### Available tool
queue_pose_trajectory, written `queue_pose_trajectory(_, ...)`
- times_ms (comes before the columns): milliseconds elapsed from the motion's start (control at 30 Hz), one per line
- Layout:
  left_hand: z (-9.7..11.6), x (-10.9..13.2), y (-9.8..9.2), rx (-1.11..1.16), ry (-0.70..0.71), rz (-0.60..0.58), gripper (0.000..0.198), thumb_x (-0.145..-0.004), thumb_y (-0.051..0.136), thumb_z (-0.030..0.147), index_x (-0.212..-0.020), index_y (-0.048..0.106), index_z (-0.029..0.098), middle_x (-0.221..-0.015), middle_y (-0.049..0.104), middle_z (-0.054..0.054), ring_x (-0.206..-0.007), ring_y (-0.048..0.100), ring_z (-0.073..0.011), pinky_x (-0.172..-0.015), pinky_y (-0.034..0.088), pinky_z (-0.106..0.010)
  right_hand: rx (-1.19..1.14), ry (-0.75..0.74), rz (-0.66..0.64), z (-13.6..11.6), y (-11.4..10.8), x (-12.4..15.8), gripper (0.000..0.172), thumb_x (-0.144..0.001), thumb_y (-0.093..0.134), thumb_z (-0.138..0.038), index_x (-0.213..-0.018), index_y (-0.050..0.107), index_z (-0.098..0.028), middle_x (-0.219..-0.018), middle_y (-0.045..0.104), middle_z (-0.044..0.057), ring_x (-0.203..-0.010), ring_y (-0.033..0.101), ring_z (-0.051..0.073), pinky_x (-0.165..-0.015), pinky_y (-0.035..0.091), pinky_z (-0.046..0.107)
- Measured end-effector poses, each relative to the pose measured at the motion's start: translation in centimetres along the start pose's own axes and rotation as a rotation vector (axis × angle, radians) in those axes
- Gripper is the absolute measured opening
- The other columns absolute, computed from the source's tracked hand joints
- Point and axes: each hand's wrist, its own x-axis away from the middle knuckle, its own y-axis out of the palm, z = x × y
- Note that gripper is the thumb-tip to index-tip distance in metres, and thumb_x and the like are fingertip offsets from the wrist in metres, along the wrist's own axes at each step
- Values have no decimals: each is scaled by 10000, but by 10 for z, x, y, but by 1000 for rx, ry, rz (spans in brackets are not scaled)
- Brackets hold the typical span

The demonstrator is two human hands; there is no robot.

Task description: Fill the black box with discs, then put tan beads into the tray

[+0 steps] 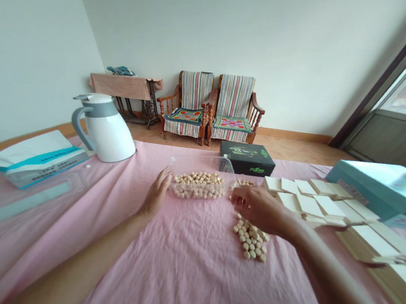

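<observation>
Left grip (pixel 157 193) loosely open against the clear tub (pixel 202 160), my right grip (pixel 243 201) curled near its right end (holding what, if anything, I cannot tell), round wooden pieces (pixel 199 178) inside, a loose heap (pixel 251 242) on pink cloth (pixel 176 265).

Green lettering (pixel 258 170) on the black box (pixel 246 159) and dark print (pixel 55 165) on the white packet (pixel 39 158) are illegible.

Inside the colourless clear plastic box (pixel 202 163), pale tan round pieces (pixel 201 177); under it, plain pink cloth (pixel 176 265); left of it, white-and-grey jug (pixel 112 133); behind it, cream fabric chair covers (pixel 196 88) with red stripes
</observation>
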Motion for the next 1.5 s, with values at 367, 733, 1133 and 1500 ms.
queue_pose_trajectory(367,-1,-1,-2,-10,7,2,545,-904,395,505,-1377,411,236,-1392,482,-84,-1303,425,-237,-1088,334,-398,289,-145,-375,-10,32,2,224,-732,489,-46,-895,620,-128,-960,654,130,-918,604,223,-756,420,303)
queue_pose_trajectory(733,0,-1,0,-1,-6,2,558,-906,398,490,-1396,384,224,-1383,489,-103,-1283,450,-240,-1088,328,-414,-229,-63,331,-5,6,-8,190,-755,468,-54,-882,560,-161,-840,613,33,-702,569,106,-647,417,215)
queue_pose_trajectory(1133,0,-1,-1,-11,-1,-5,596,-892,396,532,-1391,387,207,-1420,444,-104,-1318,403,-247,-1084,334,-407,264,11,-155,4,20,-2,218,-769,454,-12,-825,638,-116,-865,678,120,-840,632,203,-716,425,275)
queue_pose_trajectory(1500,-1,-1,-2,-10,1,-8,574,-902,390,522,-1387,391,215,-1401,467,-106,-1340,370,-239,-1101,308,-412,224,34,-245,2,23,-2,244,-681,471,2,-825,622,-125,-906,670,114,-869,613,208,-712,411,273)
